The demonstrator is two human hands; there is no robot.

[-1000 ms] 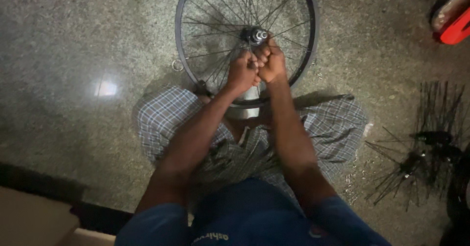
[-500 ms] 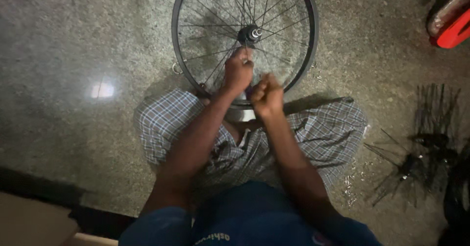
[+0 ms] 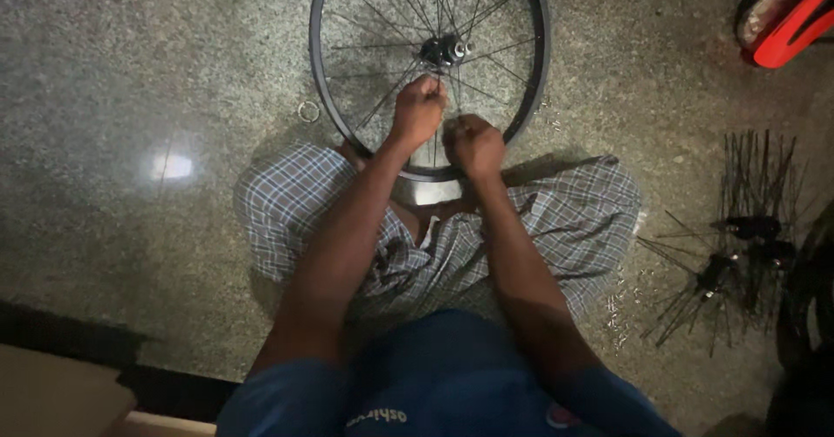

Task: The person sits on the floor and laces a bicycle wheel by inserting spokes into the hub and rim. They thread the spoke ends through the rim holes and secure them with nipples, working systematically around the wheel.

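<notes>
Your left hand (image 3: 419, 107) is up among the spokes (image 3: 382, 98) of the wheel (image 3: 321, 81), its fingers curled tight in a pinch just below the hub (image 3: 445, 50); what it grips looks like a spoke, though the light is too dim to be sure. Your right hand (image 3: 473, 144) sits lower and nearer to you, closed into a narrow fist just inside the near part of the rim, again seemingly around a thin spoke that you cannot make out clearly. The two hands are close together but apart. The wheel lies on the speckled floor (image 3: 130, 72) in front of your knees, its near edge over the checked cloth (image 3: 573, 211) across your lap. A small metal ring (image 3: 308, 111) rests on the floor just beside the wheel's left edge. Off to your right, well away from both hands, a bundle of loose spokes (image 3: 747, 185) lies fanned out beside dark hubs (image 3: 751, 227). A red object (image 3: 795, 24) shows at the top right corner.
</notes>
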